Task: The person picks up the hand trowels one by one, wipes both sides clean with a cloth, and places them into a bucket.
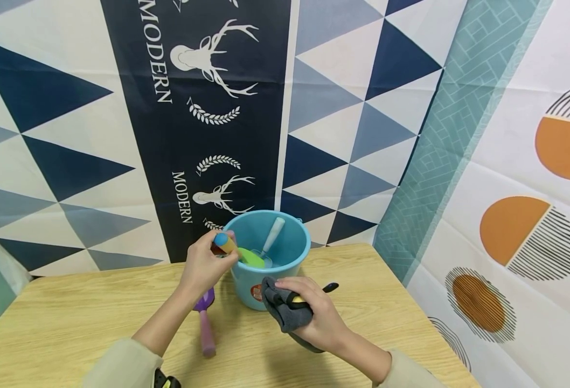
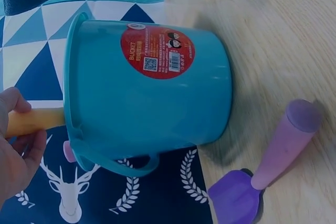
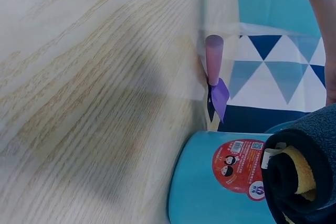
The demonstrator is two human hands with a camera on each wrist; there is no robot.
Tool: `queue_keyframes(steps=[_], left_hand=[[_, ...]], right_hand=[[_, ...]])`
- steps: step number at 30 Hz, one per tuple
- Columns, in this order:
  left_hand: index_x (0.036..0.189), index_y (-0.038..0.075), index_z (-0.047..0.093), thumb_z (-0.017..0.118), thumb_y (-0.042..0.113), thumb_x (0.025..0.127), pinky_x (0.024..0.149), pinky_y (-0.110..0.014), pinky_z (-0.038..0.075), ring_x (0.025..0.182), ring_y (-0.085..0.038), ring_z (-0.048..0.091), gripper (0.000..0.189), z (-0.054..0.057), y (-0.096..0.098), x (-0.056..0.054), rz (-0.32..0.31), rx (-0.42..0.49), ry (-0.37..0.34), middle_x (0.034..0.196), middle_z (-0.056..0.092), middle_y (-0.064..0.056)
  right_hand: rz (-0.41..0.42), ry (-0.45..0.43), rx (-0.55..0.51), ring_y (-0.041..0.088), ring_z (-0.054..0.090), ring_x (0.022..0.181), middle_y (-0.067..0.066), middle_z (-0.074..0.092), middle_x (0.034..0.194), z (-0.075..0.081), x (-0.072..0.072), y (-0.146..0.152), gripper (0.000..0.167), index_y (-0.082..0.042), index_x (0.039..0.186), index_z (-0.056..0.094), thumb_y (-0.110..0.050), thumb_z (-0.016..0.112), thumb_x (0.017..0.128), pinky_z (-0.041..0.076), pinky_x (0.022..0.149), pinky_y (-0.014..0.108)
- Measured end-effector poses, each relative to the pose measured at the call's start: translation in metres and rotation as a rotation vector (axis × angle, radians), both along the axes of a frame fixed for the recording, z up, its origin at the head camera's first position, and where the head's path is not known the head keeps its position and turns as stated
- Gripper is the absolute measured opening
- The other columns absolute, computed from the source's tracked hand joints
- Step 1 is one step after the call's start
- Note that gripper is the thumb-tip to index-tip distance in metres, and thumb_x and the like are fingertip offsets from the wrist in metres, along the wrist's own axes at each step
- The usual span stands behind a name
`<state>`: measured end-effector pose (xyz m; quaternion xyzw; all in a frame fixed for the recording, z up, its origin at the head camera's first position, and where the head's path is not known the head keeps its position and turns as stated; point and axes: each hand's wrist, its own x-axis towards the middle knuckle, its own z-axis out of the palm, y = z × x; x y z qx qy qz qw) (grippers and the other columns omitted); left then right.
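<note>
My left hand (image 1: 204, 264) pinches the yellow, blue-ended handle (image 1: 224, 243) of a green toy shovel (image 1: 252, 258), whose green end is inside the blue bucket (image 1: 251, 277). A second tool with a pale blue handle (image 1: 272, 236) leans within the bucket; its lower end is partly hidden. My right hand (image 1: 321, 315) grips a folded dark grey cloth (image 1: 285, 307) in front of the bucket. In the right wrist view the cloth (image 3: 315, 145) shows a yellow inner side. A dark tip (image 1: 331, 287) sticks out beyond that hand; what it belongs to is unclear.
A purple toy shovel (image 2: 236, 198) with a pink handle (image 1: 207, 337) lies on the wooden table (image 1: 96, 318), left of the bucket. Behind the table hangs a patterned cloth wall (image 1: 227, 134). Another patterned wall (image 1: 459, 226) stands on the right.
</note>
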<state>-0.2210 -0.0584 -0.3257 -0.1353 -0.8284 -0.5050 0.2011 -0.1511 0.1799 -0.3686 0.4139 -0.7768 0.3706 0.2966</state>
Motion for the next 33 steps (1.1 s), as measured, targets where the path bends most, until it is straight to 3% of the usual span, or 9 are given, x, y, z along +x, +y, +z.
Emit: queue_keyframes(steps=[7, 14, 33], left_hand=[[0.104, 0.005, 0.062, 0.07, 0.009, 0.076, 0.073, -0.029, 0.056, 0.081, -0.018, 0.064, 0.03, -0.001, 0.006, -0.005, -0.002, 0.006, 0.001, 0.09, 0.065, -0.009], [0.108, 0.002, 0.063, 0.071, 0.01, 0.077, 0.075, -0.032, 0.055, 0.087, -0.022, 0.063, 0.033, -0.004, 0.01, -0.009, 0.011, 0.005, -0.003, 0.096, 0.06, -0.013], [0.12, 0.001, 0.057, 0.071, 0.016, 0.08, 0.079, -0.026, 0.051, 0.091, -0.021, 0.061, 0.045, -0.01, 0.016, -0.016, 0.047, 0.043, -0.133, 0.099, 0.063, -0.014]], right_hand=[[0.0, -0.004, 0.0, 0.02, 0.055, 0.112, 0.009, 0.059, 0.119, -0.001, 0.0, 0.0, 0.047, -0.012, 0.125, 0.054, -0.019, 0.071, 0.082, 0.048, 0.094, 0.032], [0.0, -0.013, 0.001, 0.02, 0.055, 0.112, 0.009, 0.059, 0.12, 0.0, 0.001, 0.0, 0.048, -0.012, 0.125, 0.054, -0.016, 0.072, 0.081, 0.049, 0.093, 0.033], [-0.001, -0.022, 0.002, 0.02, 0.055, 0.112, 0.01, 0.058, 0.12, 0.0, 0.003, 0.0, 0.052, -0.013, 0.126, 0.053, -0.012, 0.074, 0.079, 0.049, 0.093, 0.034]])
